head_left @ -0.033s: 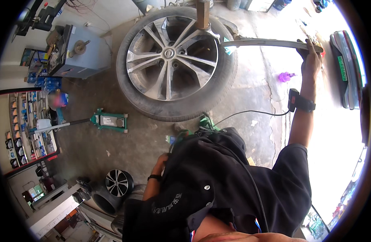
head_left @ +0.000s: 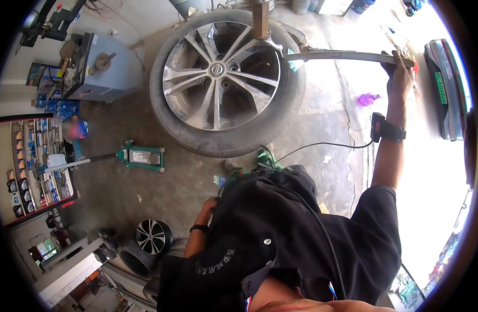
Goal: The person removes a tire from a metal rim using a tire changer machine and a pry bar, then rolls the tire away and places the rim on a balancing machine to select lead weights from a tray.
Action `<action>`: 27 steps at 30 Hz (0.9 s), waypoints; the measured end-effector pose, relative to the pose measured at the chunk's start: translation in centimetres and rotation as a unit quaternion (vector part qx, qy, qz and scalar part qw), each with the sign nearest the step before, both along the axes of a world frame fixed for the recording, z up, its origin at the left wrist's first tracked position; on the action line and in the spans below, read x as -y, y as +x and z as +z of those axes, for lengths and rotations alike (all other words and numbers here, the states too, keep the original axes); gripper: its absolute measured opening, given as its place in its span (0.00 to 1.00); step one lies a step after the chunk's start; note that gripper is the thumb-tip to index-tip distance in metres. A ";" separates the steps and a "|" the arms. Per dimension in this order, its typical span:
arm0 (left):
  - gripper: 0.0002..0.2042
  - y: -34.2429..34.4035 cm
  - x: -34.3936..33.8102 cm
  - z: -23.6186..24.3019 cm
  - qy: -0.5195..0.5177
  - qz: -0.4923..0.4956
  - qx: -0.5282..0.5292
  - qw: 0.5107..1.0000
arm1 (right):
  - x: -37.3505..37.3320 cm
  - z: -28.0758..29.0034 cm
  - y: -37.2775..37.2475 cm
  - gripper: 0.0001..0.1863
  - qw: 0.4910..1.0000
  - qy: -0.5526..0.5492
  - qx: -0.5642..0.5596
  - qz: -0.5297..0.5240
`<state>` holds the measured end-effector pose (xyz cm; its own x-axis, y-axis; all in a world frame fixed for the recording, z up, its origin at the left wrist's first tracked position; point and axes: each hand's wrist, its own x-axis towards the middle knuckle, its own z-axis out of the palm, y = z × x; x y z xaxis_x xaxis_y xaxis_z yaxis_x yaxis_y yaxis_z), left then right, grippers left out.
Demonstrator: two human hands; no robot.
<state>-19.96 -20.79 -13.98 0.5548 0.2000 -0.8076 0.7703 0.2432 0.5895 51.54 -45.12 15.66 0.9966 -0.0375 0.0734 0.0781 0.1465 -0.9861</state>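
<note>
A large tyre (head_left: 171,122) on a silver multi-spoke alloy wheel (head_left: 216,104) lies flat in front of me. My right hand (head_left: 400,70), arm stretched out, is closed around the outer end of a long flat tyre lever (head_left: 343,55). The lever's inner end meets the rim's right edge, beside the metal mounting head (head_left: 265,39) under a brown upright post (head_left: 260,18). Where the lever meets the tyre, a small light-blue piece (head_left: 295,63) shows. My left hand (head_left: 210,205) hangs low against my dark trousers; its fingers are mostly hidden.
A green floor jack (head_left: 141,156) with a long handle stands left, near a stocked shelf (head_left: 41,161) and a grey cabinet (head_left: 111,70). Another alloy wheel (head_left: 153,236) is at lower left. A purple object (head_left: 368,99) lies right; beyond is a car (head_left: 447,91).
</note>
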 end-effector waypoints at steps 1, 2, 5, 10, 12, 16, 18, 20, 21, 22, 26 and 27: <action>0.27 0.7 -0.2 0.3 0.008 0.002 -0.016 1.000 | 0.6 -0.8 0.9 0.16 1.000 0.004 -0.011 -0.001; 0.28 2.1 -0.6 0.4 0.026 -0.006 -0.042 0.999 | 2.7 -2.6 3.0 0.16 0.998 0.021 -0.057 -0.001; 0.23 5.2 -1.3 2.4 0.140 -0.054 -0.161 0.975 | 3.4 -4.3 2.9 0.16 0.995 0.064 -0.072 0.014; 0.18 4.6 -2.0 -1.4 0.244 -0.055 -0.117 0.961 | 1.0 0.3 3.0 0.15 0.999 -0.003 -0.022 0.040; 0.20 3.5 -3.2 -1.9 0.270 -0.050 -0.144 0.951 | -2.5 1.9 0.4 0.15 0.996 -0.015 0.063 0.055; 0.23 3.3 -5.4 -2.5 0.208 0.102 -0.162 0.959 | -2.3 1.8 1.8 0.14 0.998 -0.029 0.035 0.034; 0.26 3.1 -7.6 -2.2 0.257 0.109 -0.134 0.951 | -1.7 0.7 3.0 0.17 0.998 -0.045 0.003 0.034; 0.27 3.6 -10.7 -1.9 0.278 0.223 -0.154 0.921 | -2.1 1.7 2.8 0.20 0.992 -0.111 0.012 0.053; 0.29 4.0 -11.5 -1.6 0.280 0.263 -0.104 0.917 | -2.6 3.1 2.2 0.20 0.983 -0.166 0.023 0.068; 0.32 5.5 -12.4 0.6 0.287 0.300 -0.054 0.908 | -2.7 1.2 4.0 0.16 1.000 -0.010 -0.010 0.011; 0.29 12.2 -16.2 7.2 0.302 0.344 0.002 0.889 | -6.1 4.4 4.4 0.12 0.995 -0.086 0.031 0.025; 0.27 13.0 -17.5 7.8 0.315 0.338 0.029 0.886 | -6.6 4.8 3.9 0.12 0.994 -0.097 0.043 0.027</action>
